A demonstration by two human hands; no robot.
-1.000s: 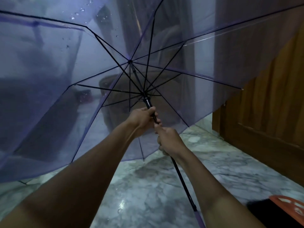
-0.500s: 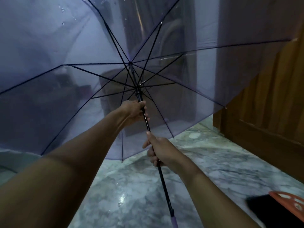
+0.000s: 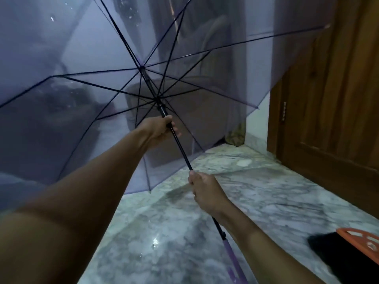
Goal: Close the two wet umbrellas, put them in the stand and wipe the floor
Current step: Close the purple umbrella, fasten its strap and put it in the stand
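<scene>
A see-through purple umbrella (image 3: 61, 111) is spread open in front of me, with water drops on its canopy and black ribs meeting at the hub. My left hand (image 3: 159, 130) grips the black shaft (image 3: 181, 149) just below the runner. My right hand (image 3: 206, 191) grips the same shaft lower down, some way above the purple handle (image 3: 233, 261). The marble floor (image 3: 266, 191) under the umbrella shows wet spots. No second umbrella shows as such, and no stand can be picked out.
A wooden door (image 3: 332, 119) stands at the right. An orange object (image 3: 367, 240) on something black (image 3: 336, 255) lies at the lower right. Dim furniture shapes show through the canopy.
My two hands, close together a second ago, have moved apart along the shaft. The right hand now sits lower. The umbrella has tilted and its right edge has swung up.
</scene>
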